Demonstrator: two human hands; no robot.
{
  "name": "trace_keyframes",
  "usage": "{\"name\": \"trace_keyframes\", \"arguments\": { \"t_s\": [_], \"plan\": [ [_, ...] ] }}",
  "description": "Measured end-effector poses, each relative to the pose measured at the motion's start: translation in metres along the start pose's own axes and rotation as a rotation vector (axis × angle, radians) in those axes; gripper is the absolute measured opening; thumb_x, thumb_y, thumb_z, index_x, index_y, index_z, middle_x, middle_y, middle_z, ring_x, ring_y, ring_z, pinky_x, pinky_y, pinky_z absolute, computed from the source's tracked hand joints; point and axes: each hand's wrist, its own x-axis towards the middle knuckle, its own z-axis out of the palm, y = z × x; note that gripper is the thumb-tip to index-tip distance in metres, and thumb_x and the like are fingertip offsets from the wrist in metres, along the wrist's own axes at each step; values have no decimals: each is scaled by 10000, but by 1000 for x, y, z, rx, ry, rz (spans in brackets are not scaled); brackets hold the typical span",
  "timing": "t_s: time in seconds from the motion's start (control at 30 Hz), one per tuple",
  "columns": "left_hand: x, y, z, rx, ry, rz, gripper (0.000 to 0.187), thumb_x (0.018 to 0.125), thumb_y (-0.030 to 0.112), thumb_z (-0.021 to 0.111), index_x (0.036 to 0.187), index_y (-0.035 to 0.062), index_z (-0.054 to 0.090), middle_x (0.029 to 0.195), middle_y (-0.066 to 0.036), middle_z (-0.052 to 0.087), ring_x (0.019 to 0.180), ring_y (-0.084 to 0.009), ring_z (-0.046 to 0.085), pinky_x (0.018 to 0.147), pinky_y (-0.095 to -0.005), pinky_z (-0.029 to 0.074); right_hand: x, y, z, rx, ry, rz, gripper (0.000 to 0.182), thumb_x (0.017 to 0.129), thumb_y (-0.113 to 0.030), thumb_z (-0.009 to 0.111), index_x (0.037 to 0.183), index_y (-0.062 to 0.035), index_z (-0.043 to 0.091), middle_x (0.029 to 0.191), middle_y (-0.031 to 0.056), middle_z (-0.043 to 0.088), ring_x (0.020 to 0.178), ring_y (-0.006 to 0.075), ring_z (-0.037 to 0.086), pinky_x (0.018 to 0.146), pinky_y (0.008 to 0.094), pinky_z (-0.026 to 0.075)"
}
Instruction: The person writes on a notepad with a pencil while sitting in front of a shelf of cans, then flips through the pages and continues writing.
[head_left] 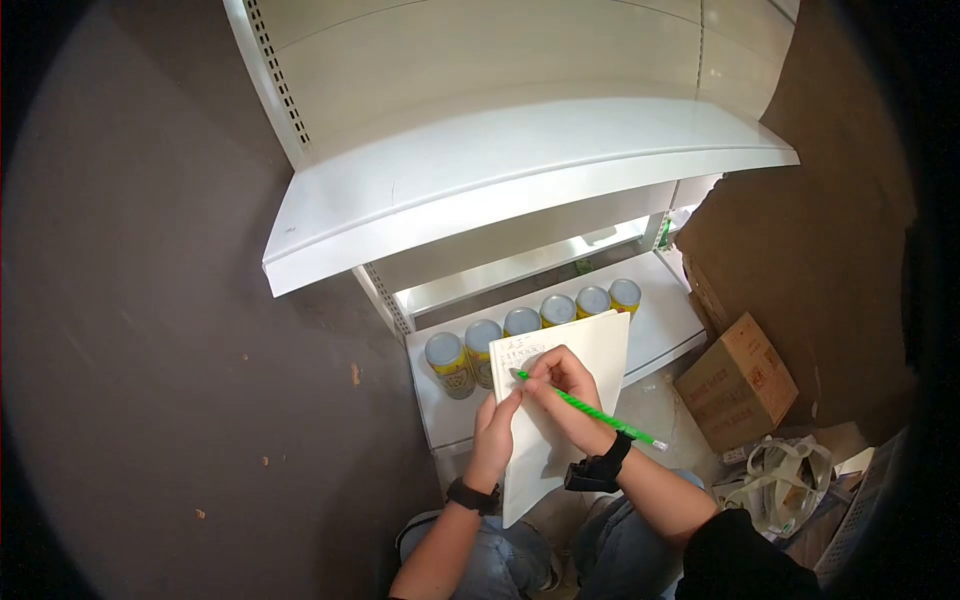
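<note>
Green pencil: I see a slim, ridged green pencil [585, 408] with a pale eraser end, its tip on the top lines of the page.
Right hand: my right hand [565, 395] has its fingers clenched around the pencil near the tip; a black watch sits on that wrist.
Left hand: my left hand [495, 425] grips the notepad's lower left edge, thumb on the front; a black band is on the wrist.
Notepad: the white notepad [575, 380] stands tilted before the lower shelf, with faint writing near its top.
Handling: I judge the pad light and bendy, best held by the edge with support behind; the pencil looks stiff, light and easy to pinch.
Cans: six yellow cans [450, 365] with dull silver lids line the white metal shelf [660, 330], smooth and cylindrical.
Box: a cardboard box [740, 385] lies on the floor to the right.
</note>
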Motion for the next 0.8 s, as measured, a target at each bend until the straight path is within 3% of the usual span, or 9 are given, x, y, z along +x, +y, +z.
{"name": "trace_keyframes", "arguments": {
  "t_s": [0.17,0.27,0.7,0.8],
  "plan": [
    [0,-2,-2,5,-20,21,286,915,151,435,1121,-25,525,1058,-58,566,961,-110,504,850,-249,384,-1,6,-2,-183,18,-59,129,781,-51,601,778,-43,472,702,-5,523,666,48,482,601,206,408],
    [0,-3,-1,39,-25,42,286,909,159,439,1115,-22,521,1039,-58,571,928,-110,521,816,-241,400,0,8,-3,-126,41,-71,138,774,-48,599,728,-42,469,665,-3,516,641,49,476,581,208,405],
    [1,-6,-3,75,-15,64,292,900,152,429,1121,-21,510,1036,-66,575,922,-119,535,801,-241,412,0,12,-6,-254,-46,-42,152,813,-14,572,737,-47,444,702,17,533,644,57,505,579,196,414],
    [2,-8,-3,70,-9,71,295,901,152,428,1126,-21,510,1040,-70,574,924,-123,535,807,-243,411,1,14,-4,-198,9,-61,147,779,-60,590,705,-33,466,620,-8,487,607,41,451,532,209,385]
  ]
}}
